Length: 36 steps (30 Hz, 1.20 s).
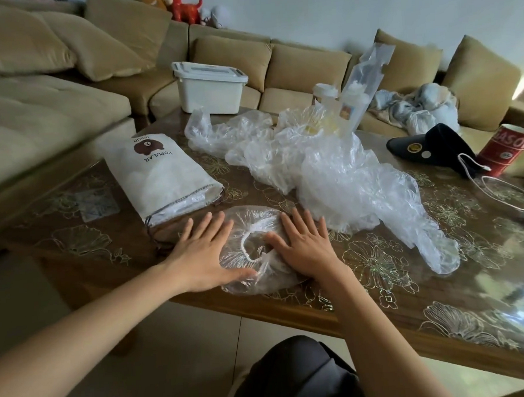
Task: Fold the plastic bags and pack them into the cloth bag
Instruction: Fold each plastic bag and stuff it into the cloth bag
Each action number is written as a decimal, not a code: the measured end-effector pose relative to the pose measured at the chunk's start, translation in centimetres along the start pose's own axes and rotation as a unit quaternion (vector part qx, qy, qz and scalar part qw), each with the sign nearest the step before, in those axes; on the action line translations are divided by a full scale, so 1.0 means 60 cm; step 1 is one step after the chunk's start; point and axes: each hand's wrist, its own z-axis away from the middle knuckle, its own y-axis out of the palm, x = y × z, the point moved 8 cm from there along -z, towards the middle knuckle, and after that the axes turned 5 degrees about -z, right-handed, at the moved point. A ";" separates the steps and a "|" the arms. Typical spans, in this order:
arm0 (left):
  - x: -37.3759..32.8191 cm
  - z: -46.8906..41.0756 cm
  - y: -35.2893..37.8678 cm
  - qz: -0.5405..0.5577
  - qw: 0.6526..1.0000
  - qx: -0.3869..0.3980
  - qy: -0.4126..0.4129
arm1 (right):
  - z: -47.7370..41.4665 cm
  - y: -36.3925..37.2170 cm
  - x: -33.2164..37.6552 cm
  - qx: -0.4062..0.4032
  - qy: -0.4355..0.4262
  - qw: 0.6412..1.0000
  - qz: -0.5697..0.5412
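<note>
Now: flattening step. One clear plastic bag (253, 221) with a gathered, elastic-looking rim lies at the near edge of the tabletop (380, 286), a little left of the middle. It is crumpled and not yet folded.

Left hand (201, 257) lies on its left side, thumb on the film. Right hand (307, 246) lies on its right side. Both palms are down, with fingers (289, 225) straight and spread, pressing. Nothing is pinched or gripped.

Cloth bag (162, 179), white with a bear print, lies just beside the left hand toward the left edge. Its drawstring mouth faces the near edge, and clear plastic shows inside it, so some packing looks done.

Heap of loose plastic bags (329, 167) sprawls from the middle of the tabletop toward the right edge, unfolded. Most of the task looks to be left.

Next move, as I judge it: press the air out, then pinch an edge and turn it over the middle. The film is thin and springy, so one hand likely has to hold the crease down.

Farther off: white lidded box (209, 85) at the far edge, dark cap (428, 147) and red tin (507, 149) toward the right edge.
</note>
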 end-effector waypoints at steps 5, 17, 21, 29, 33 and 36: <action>0.004 0.011 -0.023 0.092 0.995 -0.039 0.015 | 0.032 -0.053 -0.022 -0.154 0.005 0.987 -0.050; -0.042 -0.071 -0.015 0.063 0.997 -0.037 0.025 | 0.100 0.012 0.053 0.030 -0.050 0.994 -0.090; -0.041 -0.025 -0.062 0.199 0.966 -0.147 0.071 | 0.122 -0.035 0.076 -0.001 -0.096 0.972 -0.215; -0.065 0.093 -0.024 0.018 0.949 -0.206 0.237 | 0.127 -0.015 0.082 0.029 -0.151 0.975 -0.157; -0.052 0.086 -0.028 0.070 0.947 -0.205 0.236 | 0.121 -0.027 0.077 0.056 -0.119 0.969 -0.210; -0.053 0.085 -0.030 0.117 0.948 -0.171 0.240 | 0.119 -0.024 0.080 0.042 -0.115 0.974 -0.190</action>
